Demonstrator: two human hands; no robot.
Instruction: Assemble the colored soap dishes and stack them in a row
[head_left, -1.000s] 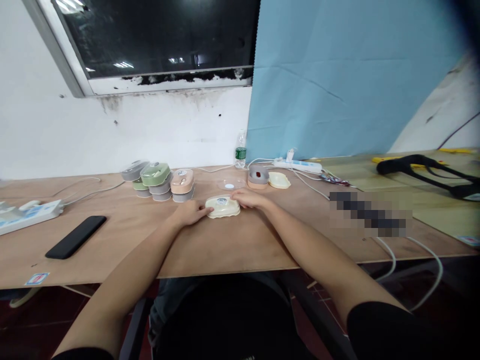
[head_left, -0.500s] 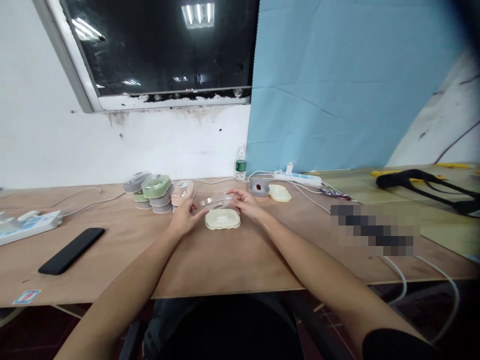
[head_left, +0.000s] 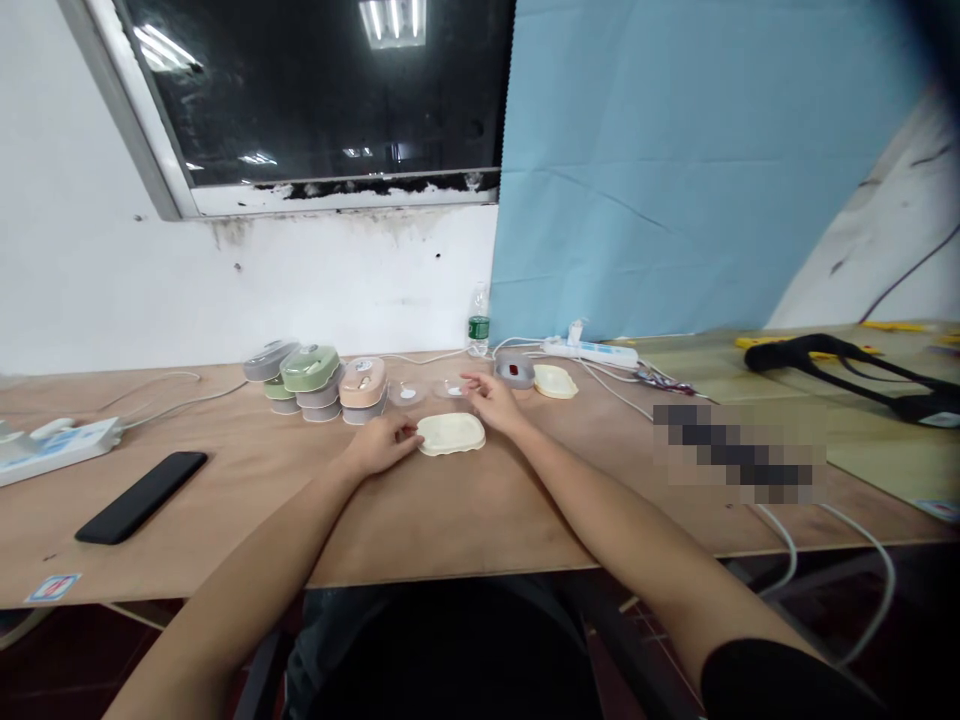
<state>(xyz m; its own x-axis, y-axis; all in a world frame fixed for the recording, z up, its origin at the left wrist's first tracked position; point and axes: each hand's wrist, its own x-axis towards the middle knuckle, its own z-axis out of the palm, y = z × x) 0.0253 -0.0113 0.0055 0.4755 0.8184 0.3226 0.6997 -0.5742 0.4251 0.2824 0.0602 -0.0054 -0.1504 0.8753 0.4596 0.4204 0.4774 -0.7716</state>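
A shallow cream plastic lid (head_left: 452, 433) lies on the wooden table in front of me. My left hand (head_left: 384, 443) is closed at its left edge, thumb and fingers pinching the rim. Just beyond the lid, a clear plastic piece (head_left: 407, 394) and a second clear piece (head_left: 450, 388) rest on the table, each with a whitish patch. Over the right end of the second one is my right hand (head_left: 493, 402), fingers apart and holding nothing I can see.
Stacked lunch boxes stand left: grey (head_left: 271, 361), green (head_left: 310, 368) and pink (head_left: 363, 383). Behind my right hand are a grey box part (head_left: 515, 371), another cream lid (head_left: 555, 381), a bottle (head_left: 478, 328) and a power strip (head_left: 590, 352). A black phone (head_left: 142, 497) lies left.
The clear plastic held between both hands now lies on the table behind the cream lid. My left hand has come down to that lid, which has shifted slightly right; my right hand has let go.
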